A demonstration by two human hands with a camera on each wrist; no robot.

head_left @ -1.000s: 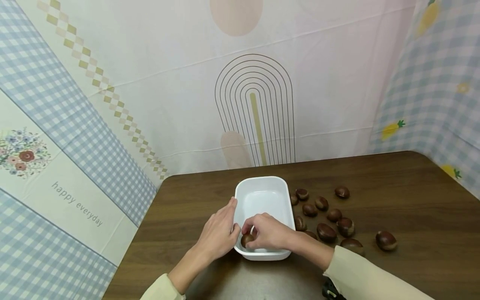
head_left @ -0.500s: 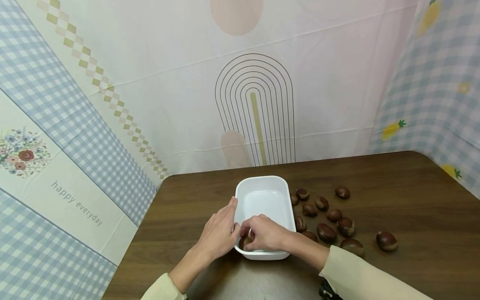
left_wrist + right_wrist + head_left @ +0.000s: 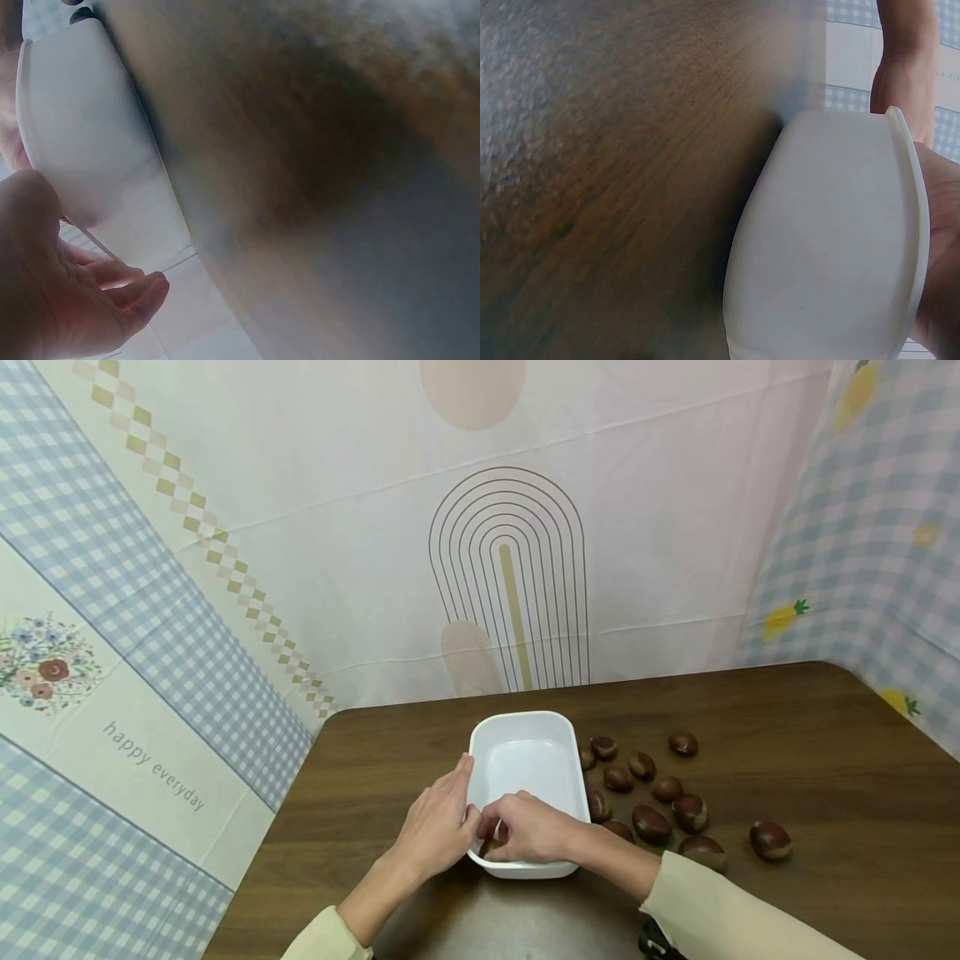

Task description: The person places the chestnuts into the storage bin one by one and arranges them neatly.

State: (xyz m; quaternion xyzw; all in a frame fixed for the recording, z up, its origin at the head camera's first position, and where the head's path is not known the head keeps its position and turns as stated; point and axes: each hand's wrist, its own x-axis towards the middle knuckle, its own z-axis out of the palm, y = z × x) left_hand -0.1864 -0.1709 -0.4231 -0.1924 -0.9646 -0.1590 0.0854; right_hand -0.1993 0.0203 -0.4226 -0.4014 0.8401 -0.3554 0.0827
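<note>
A white rectangular dish (image 3: 528, 760) stands on the wooden table, its long side running away from me. My left hand (image 3: 435, 822) lies along the dish's left side, fingers stretched out against the wall and thumb at the rim. In the left wrist view, that hand (image 3: 75, 285) is beside the dish's outer wall (image 3: 97, 127). Inside the near left corner, my right hand (image 3: 534, 828) pinches a brown chestnut (image 3: 489, 847) low in the dish, mostly covered by the fingers. The right wrist view shows mainly the dish's outer wall (image 3: 825, 240), which hides those fingertips.
To the right of the dish, several loose chestnuts (image 3: 652, 824) are scattered on the table (image 3: 810, 735). A lone chestnut (image 3: 770, 841) lies farther right, and a few sit close against the dish's right wall. Behind the table hangs a patterned cloth (image 3: 360, 568).
My right hand has shifted slightly left and lower into the dish's near left corner with the chestnut, which its fingers now cover more. The left hand and dish stay put.
</note>
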